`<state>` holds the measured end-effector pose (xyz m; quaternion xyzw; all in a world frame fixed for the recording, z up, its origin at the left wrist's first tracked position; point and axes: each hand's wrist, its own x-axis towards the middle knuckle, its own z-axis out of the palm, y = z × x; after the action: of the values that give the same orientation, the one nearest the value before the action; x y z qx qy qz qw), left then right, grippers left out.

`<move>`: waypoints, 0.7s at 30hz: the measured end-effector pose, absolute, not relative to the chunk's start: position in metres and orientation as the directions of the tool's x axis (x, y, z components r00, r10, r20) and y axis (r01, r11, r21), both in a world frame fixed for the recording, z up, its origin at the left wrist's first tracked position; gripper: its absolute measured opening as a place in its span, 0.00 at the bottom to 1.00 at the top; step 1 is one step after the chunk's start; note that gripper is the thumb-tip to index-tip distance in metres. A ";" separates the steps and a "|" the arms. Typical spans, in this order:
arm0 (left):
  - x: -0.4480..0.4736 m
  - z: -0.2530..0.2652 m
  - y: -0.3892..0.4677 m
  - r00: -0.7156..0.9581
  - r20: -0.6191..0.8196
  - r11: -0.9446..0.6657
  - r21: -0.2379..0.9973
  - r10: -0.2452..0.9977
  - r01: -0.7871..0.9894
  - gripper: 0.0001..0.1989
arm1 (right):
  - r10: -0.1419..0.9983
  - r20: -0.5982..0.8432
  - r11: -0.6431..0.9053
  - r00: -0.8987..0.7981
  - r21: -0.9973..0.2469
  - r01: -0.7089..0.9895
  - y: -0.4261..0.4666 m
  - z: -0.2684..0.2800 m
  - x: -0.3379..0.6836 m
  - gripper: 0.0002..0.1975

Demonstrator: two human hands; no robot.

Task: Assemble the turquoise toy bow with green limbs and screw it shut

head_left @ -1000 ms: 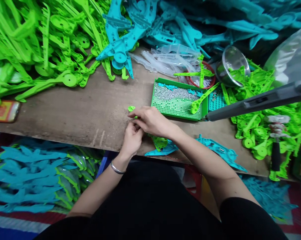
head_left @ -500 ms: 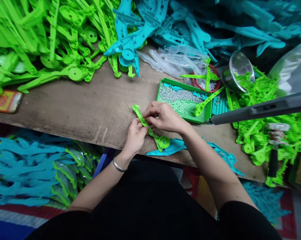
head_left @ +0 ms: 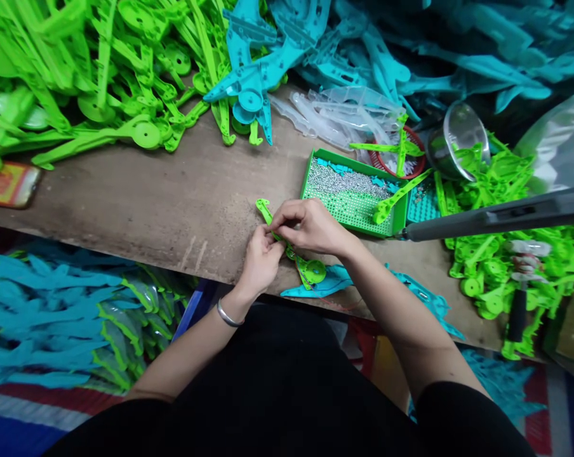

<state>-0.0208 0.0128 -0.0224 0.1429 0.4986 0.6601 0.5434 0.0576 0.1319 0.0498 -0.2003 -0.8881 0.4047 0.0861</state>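
A long, narrow green plastic part with a hooked tip and a round disc end is held over the front of the bench. My left hand is closed around its middle. Above it, my right hand has thumb and fingers pinched together against the part's upper face. Whatever the pinch holds, if anything, is hidden by the fingers. A blue plastic piece lies at the bench edge, partly under the green part's disc end and my right forearm.
Just beyond my right hand stands a green tray of small metal screws and blue bits. A grey powered screwdriver reaches in from the right. Green parts and blue parts are heaped behind; a hammer-like tool lies right.
My right hand's fingers have moved slightly down and left onto the green part, covering more of its middle. My left hand keeps its hold. The whole view has shifted slightly.
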 end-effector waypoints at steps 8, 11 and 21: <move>-0.019 -0.024 0.013 -0.340 -0.394 0.110 0.775 0.854 -0.622 0.16 | 0.457 0.053 0.662 -0.888 -0.687 0.300 0.130 0.037 0.057 0.10; -0.019 -0.026 0.012 -0.348 -0.380 0.102 0.787 0.857 -0.609 0.14 | 0.477 0.059 0.670 -0.877 -0.670 0.320 0.127 0.039 0.058 0.10; -0.021 -0.026 0.012 -0.368 -0.370 0.127 0.831 0.853 -0.541 0.13 | 0.600 -0.049 0.530 -0.799 -0.723 0.443 0.123 0.042 0.055 0.06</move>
<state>-0.0206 0.0117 -0.0262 0.1498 0.5197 0.6434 0.5418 0.0547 0.1230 0.0417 -0.3001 -0.8686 0.3806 0.1034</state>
